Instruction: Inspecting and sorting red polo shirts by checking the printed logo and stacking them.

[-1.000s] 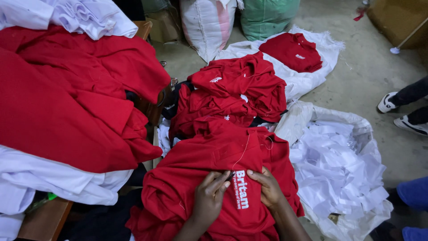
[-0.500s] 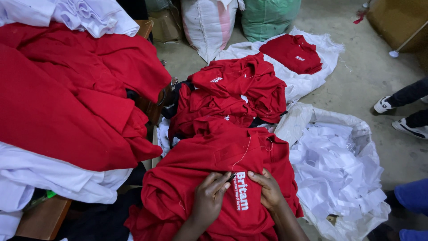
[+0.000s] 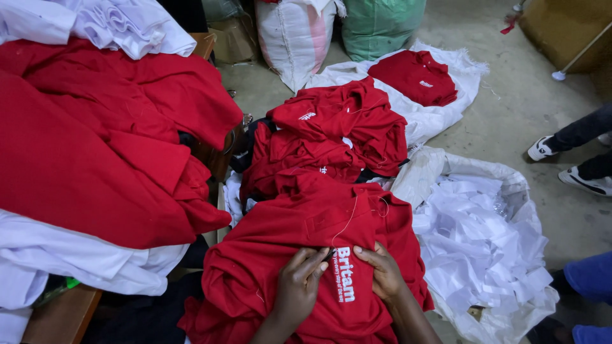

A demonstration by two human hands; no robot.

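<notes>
Red polo shirt [image 3: 299, 255] lies spread across the person's lap at bottom centre, white printed lettering on the chest between the two hands

Head view:
- left hand [image 3: 298, 286] rests flat on the shirt just left of the lettering, fingers loosely curled, pressing the cloth, not closed round anything
- right hand [image 3: 381, 272] lies on the shirt just right of the lettering, fingertips pinching a small fold of fabric at the top of the print
- thin loose thread [image 3: 347, 220] runs up from near the right hand over the chest toward the collar
- heap of red shirts [image 3: 331, 137] sits just beyond the held shirt, touching its collar edge
- large pile of red cloth [image 3: 95, 146] on the table [image 3: 60, 318] at left, white cloth [image 3: 83, 264] beneath it
- open white sack of white paper scraps [image 3: 484, 248] on the floor at right
- one folded red shirt [image 3: 414, 78] on a white sheet farther back
- another person's shoes [image 3: 564, 162] at the right edge
</notes>
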